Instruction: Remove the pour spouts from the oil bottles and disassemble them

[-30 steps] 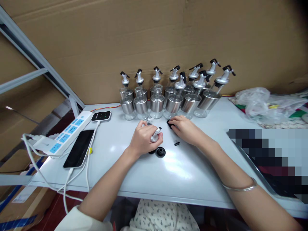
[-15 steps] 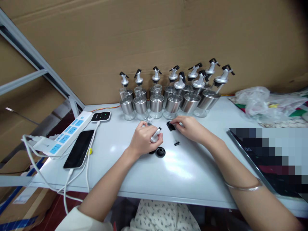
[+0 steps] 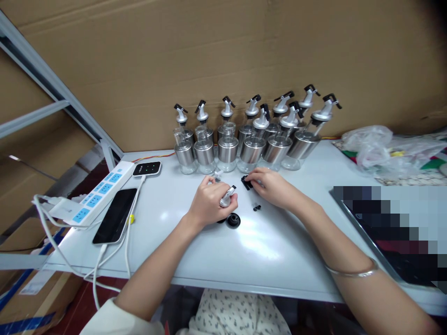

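Observation:
My left hand [image 3: 208, 201] is closed around a silver pourer spout [image 3: 227, 197], whose tip shows between thumb and forefinger. To the right, my right hand [image 3: 270, 185] has its fingers bent together over a little cluster of black plastic parts [image 3: 246, 182]; the fingertips partly cover them. A round black stopper [image 3: 233, 220] lies just below my left hand, and another dark piece beside it is mostly hidden. Small black pieces [image 3: 257, 208] rest between and below the hands. Small clear parts [image 3: 218, 174] lie beyond my left fingers.
Several glass bottles with steel sleeves [image 3: 228, 151] stand in rows at the back; many carry pourers. At left are a power strip [image 3: 101, 190], a phone [image 3: 115, 216], a small device [image 3: 147, 169] and white cables. Plastic bags [image 3: 373, 144] and a dark-screened device [image 3: 377, 232] lie at right.
My right hand has shifted slightly left, its fingers now covering more of the black parts. My left hand stays almost still with the pourer spout.

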Motion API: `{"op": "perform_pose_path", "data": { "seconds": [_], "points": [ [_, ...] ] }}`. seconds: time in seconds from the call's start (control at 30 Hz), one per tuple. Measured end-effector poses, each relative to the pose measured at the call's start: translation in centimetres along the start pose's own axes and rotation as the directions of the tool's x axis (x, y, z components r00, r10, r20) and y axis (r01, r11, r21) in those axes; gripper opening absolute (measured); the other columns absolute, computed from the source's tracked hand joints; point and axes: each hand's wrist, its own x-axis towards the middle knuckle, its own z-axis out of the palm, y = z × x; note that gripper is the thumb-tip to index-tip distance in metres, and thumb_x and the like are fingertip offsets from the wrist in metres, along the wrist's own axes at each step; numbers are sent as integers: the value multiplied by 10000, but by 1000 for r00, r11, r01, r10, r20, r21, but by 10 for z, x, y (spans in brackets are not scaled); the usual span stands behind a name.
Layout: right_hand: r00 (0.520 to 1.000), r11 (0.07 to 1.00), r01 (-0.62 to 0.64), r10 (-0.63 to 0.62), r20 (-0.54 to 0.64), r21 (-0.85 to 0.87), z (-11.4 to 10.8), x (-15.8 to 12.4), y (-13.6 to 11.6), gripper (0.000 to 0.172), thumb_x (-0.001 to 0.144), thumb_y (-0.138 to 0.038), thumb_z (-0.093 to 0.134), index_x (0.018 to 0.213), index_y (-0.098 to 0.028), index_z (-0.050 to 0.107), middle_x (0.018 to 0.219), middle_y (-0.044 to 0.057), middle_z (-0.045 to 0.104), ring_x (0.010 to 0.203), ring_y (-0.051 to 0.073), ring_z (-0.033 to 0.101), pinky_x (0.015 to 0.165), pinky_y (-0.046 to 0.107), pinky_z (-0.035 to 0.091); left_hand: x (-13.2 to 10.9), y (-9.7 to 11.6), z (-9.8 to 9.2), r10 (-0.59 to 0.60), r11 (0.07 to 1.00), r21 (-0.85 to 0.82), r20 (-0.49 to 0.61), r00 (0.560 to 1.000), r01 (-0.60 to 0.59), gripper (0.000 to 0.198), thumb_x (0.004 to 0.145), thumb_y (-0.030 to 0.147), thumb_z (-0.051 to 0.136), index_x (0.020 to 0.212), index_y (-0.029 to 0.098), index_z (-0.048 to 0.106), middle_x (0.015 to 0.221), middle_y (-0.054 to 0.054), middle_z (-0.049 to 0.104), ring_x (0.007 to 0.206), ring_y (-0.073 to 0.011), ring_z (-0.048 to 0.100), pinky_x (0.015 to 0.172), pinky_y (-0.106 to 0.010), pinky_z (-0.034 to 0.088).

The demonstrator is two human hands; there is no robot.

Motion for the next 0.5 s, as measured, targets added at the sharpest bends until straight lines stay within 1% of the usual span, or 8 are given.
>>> {"op": "perform_pose_path", "data": {
  "seconds": [0.13,0.3,0.4,0.5],
  "points": [
    [1000,1000,3,-3,2,-26,2,-1,-4,312,838,-117,417,960,-134,704,954,125,661,915,257,589,828,375,482,-1,0,0,2,1000,2,3,1000,-2,265,793,182,490,585,201,326,479,70,443,436,-82,354,639,-283,382],
    [1000,998,1,0,5,-57,5,-1,-7,308,838,-115,422,962,-141,703,951,120,656,906,247,587,818,354,474,-1,-1,1,-1,1000,0,20,1000,1,250,797,183,491,591,197,350,494,64,467,447,-83,362,637,-282,383],
    [1000,997,-27,28,8,-69,3,0,-9,291,839,-128,432,913,-145,712,941,121,659,877,239,608,804,341,470,-2,-1,1,-4,1000,-2,22,1000,4,249,797,184,494,590,194,358,496,63,466,452,-84,362,638,-283,382],
    [997,997,-66,67,26,-46,0,1,-12,282,831,-124,436,832,-144,718,914,117,664,811,209,628,755,300,475,-2,-2,1,-7,1000,0,21,1000,7,253,800,186,491,584,194,359,492,64,458,449,-83,355,636,-281,379]
  ]
}}
